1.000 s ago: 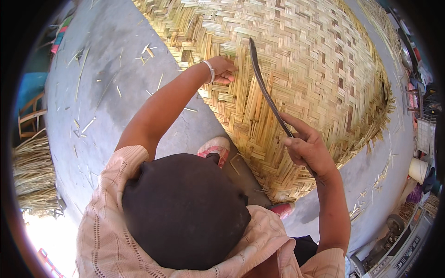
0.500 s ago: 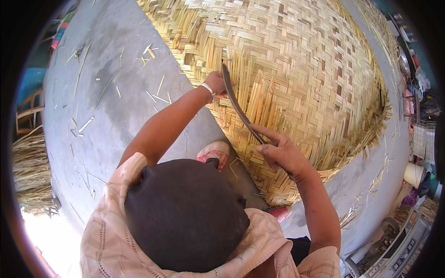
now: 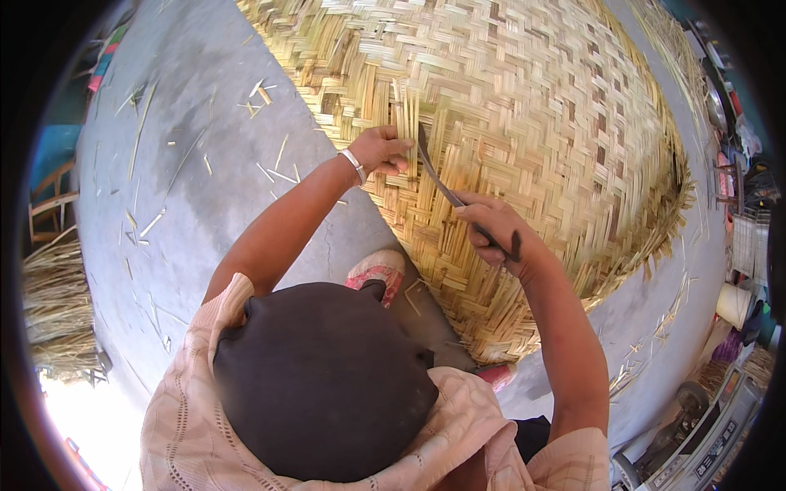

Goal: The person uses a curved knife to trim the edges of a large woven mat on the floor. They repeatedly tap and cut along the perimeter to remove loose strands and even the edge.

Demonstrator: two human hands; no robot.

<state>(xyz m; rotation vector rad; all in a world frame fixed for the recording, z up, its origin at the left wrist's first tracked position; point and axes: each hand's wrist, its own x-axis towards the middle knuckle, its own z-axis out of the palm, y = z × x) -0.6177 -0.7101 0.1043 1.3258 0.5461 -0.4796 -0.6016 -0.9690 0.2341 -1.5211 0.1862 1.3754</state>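
At the lower right we see a grey, boxy body (image 3: 731, 438) bearing small dark plates with writing. Our right hand (image 3: 498, 229) is closed around a dark curved tool (image 3: 440, 187), held above the woven mat (image 3: 565, 164), whose long axis runs up and leftward from that hand, bending so the tip points away from us, beside a few raised pale strips (image 3: 412, 105). Our left hand (image 3: 383, 150) has its fingers drawn narrow at those strips, just left of the tool's tip; we cannot tell whether it pinches one. The mat's near-left edge slants from the upper left down to the lower middle, close to our left wrist. Beyond that edge we have broad grey floor (image 3: 213, 196) with scattered cut pieces (image 3: 262, 94).
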